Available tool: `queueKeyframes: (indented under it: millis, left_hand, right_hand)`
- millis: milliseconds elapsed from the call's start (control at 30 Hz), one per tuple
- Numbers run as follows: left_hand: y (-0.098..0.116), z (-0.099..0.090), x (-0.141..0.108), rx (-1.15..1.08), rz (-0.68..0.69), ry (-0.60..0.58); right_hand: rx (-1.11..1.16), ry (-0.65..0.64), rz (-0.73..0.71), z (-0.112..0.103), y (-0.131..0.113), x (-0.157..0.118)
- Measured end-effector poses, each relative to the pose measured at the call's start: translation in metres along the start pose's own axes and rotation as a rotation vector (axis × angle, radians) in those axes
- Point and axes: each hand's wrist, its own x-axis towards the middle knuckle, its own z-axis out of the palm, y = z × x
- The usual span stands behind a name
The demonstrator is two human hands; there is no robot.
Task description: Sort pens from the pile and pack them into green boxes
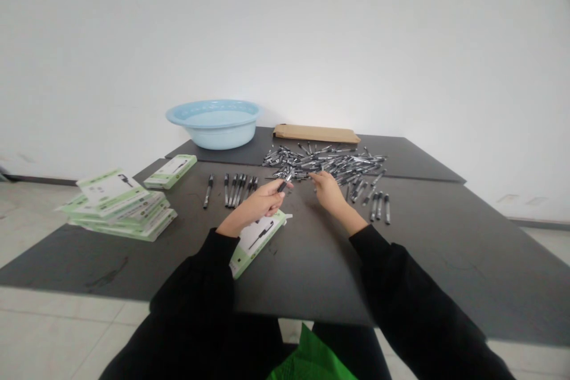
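Note:
My left hand is closed around a gel pen with a dark grip, perhaps more than one. Just below it lies a green and white pen box, its flap raised at the far end. My right hand is at the near edge of a heap of pens. Its thumb and forefinger are bent together in a pinch, and what lies between them is too small to make out. Several pens stand in a row left of my left hand, and three more lie right of my right hand.
Several pen boxes are stacked unevenly at the left, with another box behind them. A light blue basin sits at the back left. Behind the heap lies a flat brown cardboard piece. The dark table stands against a white wall.

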Motion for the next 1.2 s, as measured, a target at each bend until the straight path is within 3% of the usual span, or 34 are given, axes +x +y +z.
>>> queueKeyframes:
  millis: [100,200,333,500,667,933,1100,1200]
  left_hand:
    - [0.002,0.003,-0.004,0.015,-0.059,-0.108]
    - [0.002,0.004,-0.005,-0.002,-0.115,-0.171]
    - [-0.001,0.005,-0.002,0.012,-0.162,-0.187]
    - [-0.001,0.008,0.0,0.083,-0.155,-0.176]
    - [-0.006,0.012,0.001,0.088,-0.086,-0.16]
    - [-0.011,0.011,0.004,0.137,-0.063,-0.126]
    - [-0.008,0.016,0.003,-0.008,-0.027,-0.072]
    - [-0.009,0.021,0.004,-0.148,0.035,-0.087]
  right_hand:
    - [0.381,0.106,0.093,-0.015,0.009,-0.006]
    - [0.753,0.097,0.221,-0.025,0.017,-0.016]
    - [1.007,-0.056,0.394,-0.027,0.018,-0.027]
    - [1.294,-0.262,0.507,-0.03,0.011,-0.031]
    - [1.394,-0.294,0.553,-0.036,-0.001,-0.032]
    - [1.456,-0.291,0.442,-0.045,-0.023,-0.037]
    - [1.443,-0.196,0.371,-0.049,-0.029,-0.039]
    - [1.385,-0.211,0.301,-0.049,-0.03,-0.04]
